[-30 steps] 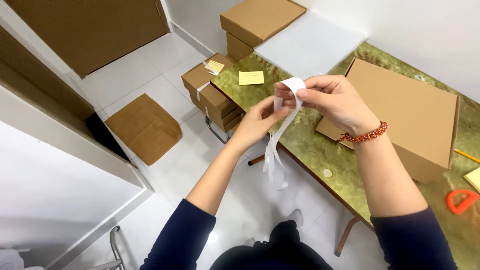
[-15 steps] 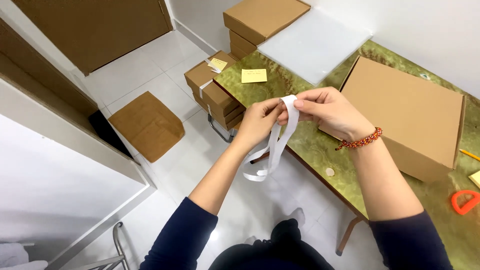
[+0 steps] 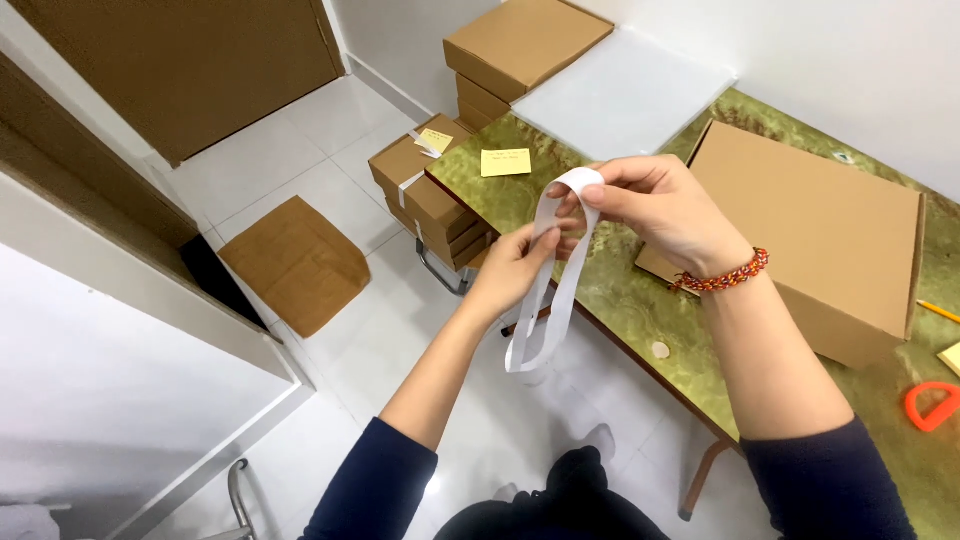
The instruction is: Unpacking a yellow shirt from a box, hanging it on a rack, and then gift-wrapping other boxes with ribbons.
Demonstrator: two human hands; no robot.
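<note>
A long white paper strip point(image 3: 550, 290) hangs folded into a loop in front of me, above the floor beside the green table point(image 3: 620, 300). My right hand point(image 3: 655, 210) pinches the top bend of the strip between thumb and fingers; a red bead bracelet circles its wrist. Just below, my left hand point(image 3: 515, 265) grips the strip's two hanging sides. Behind my right hand a large flat cardboard box point(image 3: 825, 225) rests on the table.
A yellow note point(image 3: 506, 162) lies on the table's left end. Stacked cardboard boxes point(image 3: 425, 190) stand beside the table, more boxes point(image 3: 520, 45) by the wall. A flat cardboard piece point(image 3: 295, 262) lies on the white floor. An orange tape dispenser point(image 3: 932, 405) sits at right.
The strip's loose tail has swung up into a closed loop. Both hands have shifted slightly left and down, still holding the strip.
</note>
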